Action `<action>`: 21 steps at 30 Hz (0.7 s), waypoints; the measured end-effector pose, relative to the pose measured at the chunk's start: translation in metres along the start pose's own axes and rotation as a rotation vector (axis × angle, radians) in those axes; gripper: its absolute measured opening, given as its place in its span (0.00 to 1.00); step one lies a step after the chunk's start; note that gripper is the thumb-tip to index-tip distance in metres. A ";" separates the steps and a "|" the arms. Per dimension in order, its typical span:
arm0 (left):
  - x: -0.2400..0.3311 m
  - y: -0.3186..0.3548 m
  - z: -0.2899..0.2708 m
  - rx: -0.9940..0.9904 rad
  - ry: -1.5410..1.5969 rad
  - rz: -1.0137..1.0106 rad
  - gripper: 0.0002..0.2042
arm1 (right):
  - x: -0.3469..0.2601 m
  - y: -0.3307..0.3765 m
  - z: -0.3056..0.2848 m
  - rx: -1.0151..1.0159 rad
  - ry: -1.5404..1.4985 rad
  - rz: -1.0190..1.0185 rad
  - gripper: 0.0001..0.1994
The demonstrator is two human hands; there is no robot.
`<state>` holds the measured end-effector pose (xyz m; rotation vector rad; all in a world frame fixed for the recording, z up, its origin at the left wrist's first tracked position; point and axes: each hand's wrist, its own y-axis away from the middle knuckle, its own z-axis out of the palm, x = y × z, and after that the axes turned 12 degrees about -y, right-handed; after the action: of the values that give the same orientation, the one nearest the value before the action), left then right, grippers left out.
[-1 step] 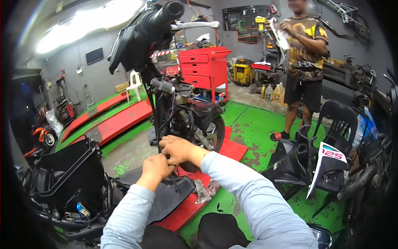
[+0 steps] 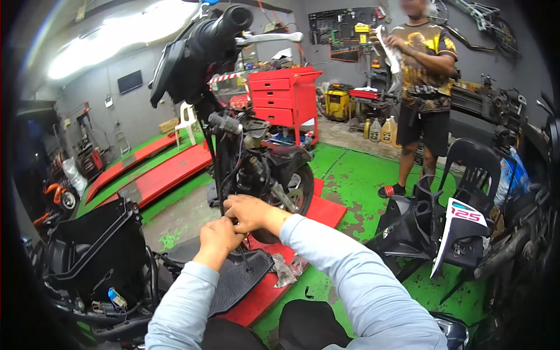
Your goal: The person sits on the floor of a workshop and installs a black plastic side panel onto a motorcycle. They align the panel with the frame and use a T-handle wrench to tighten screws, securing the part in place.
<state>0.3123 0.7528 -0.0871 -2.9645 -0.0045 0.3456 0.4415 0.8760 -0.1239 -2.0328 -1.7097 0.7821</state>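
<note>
In the centre, my left hand and my right hand meet, fingers bent and pressed together. What they pinch is hidden behind the fingers. A thin dark cable hangs just below them, over a black textured floor mat. Beyond my hands stands a partly stripped scooter with bare wiring and dark mechanical parts. Its handlebar grip and silver lever rise above my hands.
An open black storage box sits at the left. A person stands at the far right, holding a white piece. A black chair carries a white panel. A red tool cabinet and red ramps lie beyond.
The whole view has shifted slightly. The standing person's white piece is turned a little differently. My hands keep the same hold.
</note>
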 end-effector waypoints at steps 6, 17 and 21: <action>-0.009 -0.003 0.024 0.120 0.035 -0.121 0.16 | -0.022 -0.007 0.002 -0.059 0.015 0.212 0.15; -0.041 -0.003 0.026 0.319 0.028 0.162 0.11 | -0.052 -0.004 0.007 -0.002 0.173 0.464 0.20; -0.047 -0.010 0.031 0.315 0.015 0.201 0.12 | -0.067 -0.007 0.003 -0.014 0.155 0.587 0.21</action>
<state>0.2596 0.7662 -0.1045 -2.6587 0.3211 0.3150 0.4275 0.8117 -0.1103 -2.5639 -1.0371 0.7498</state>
